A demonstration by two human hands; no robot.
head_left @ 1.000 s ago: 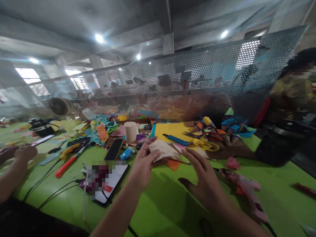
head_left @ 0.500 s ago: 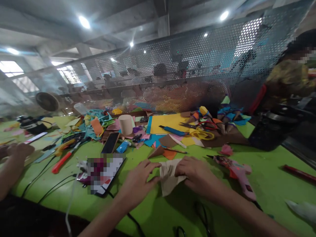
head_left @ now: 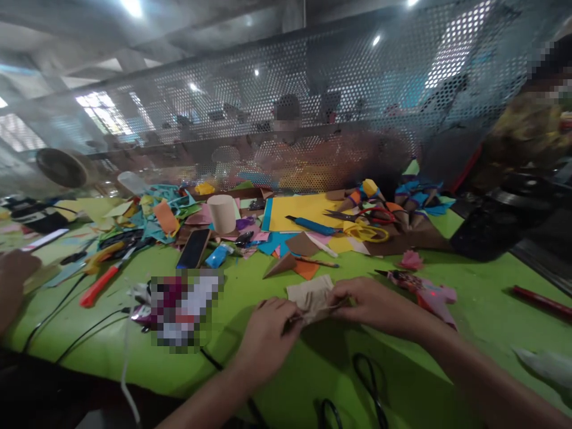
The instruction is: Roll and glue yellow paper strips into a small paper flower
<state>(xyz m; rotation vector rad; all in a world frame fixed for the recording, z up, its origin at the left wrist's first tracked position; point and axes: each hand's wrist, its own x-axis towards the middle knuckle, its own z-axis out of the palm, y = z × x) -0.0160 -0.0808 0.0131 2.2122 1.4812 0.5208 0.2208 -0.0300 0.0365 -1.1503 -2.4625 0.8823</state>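
Note:
A crumpled piece of beige paper (head_left: pixel 309 293) is held between both hands above the green table. My left hand (head_left: pixel 270 330) pinches its lower left edge, fingers closed. On the right side, my right hand (head_left: pixel 364 301) grips the paper between thumb and fingers. Beyond the paper lie a folded brown paper piece (head_left: pixel 280 266) and an orange scrap (head_left: pixel 306 269). A pink glue gun (head_left: pixel 435 295) rests to the right of my right hand.
Behind are a beige roll (head_left: pixel 222 214), yellow sheets (head_left: pixel 297 211), a blue cutter (head_left: pixel 313 225), scissors and paper scraps. Left are a phone (head_left: pixel 193 249), a red-handled tool (head_left: pixel 99 287) and another person's hand (head_left: pixel 15 280). Black cables (head_left: pixel 370 381) lie near the front.
My left hand has closed on the paper, which is now bent and crumpled between both hands instead of hanging down. The camera view has shifted slightly.

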